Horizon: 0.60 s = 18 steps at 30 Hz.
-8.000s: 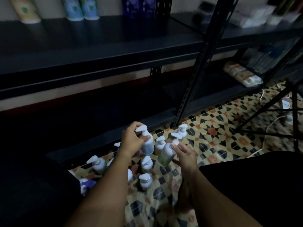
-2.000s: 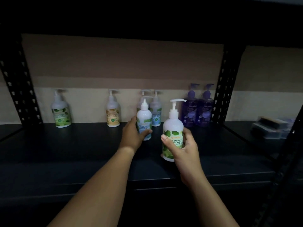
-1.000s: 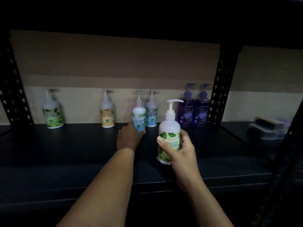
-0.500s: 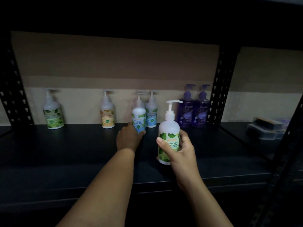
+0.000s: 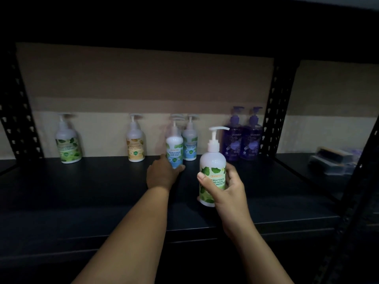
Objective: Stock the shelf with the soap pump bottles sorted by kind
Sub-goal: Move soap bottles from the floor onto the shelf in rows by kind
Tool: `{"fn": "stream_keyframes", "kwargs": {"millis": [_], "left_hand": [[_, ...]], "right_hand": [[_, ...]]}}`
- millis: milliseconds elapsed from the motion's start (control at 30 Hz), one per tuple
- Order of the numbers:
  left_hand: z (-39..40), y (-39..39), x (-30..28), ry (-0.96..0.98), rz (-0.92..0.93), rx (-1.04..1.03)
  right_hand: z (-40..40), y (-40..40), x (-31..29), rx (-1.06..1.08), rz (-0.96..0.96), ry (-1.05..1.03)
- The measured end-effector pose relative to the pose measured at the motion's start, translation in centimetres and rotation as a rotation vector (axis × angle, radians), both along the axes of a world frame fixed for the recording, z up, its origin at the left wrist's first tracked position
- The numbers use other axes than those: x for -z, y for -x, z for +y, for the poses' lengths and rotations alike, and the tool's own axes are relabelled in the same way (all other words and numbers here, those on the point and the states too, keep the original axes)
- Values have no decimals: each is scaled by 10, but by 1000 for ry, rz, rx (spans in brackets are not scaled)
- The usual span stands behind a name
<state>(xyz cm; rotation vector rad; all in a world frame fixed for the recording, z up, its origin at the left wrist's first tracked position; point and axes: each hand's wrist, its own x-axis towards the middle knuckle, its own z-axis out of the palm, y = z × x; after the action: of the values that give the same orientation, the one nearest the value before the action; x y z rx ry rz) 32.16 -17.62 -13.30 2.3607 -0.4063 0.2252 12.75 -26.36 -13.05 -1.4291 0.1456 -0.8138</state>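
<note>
While right hand (image 5: 229,193) grips green bottle (image 5: 212,171) — upright, lifted

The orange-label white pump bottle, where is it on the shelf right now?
In the head view, the orange-label white pump bottle stands at the back of the black metal shelf, left of centre, between the lone green-label bottle and the blue-label bottles.

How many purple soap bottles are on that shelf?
2: one purple bottle and a second purple bottle stand side by side at the shelf's back right. Any behind them would be hidden.
</note>
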Motion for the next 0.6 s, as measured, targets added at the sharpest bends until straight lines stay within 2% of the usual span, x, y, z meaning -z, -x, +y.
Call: {"fn": "stream_keyframes", "kwargs": {"millis": [333,600], "left_hand": [[8,0,2,-22,79,25],[44,29,-4,-187,90,134]], "right_hand": [[0,5,-2,-13,-4,37],[10,9,-4,-212,49,155]]}}
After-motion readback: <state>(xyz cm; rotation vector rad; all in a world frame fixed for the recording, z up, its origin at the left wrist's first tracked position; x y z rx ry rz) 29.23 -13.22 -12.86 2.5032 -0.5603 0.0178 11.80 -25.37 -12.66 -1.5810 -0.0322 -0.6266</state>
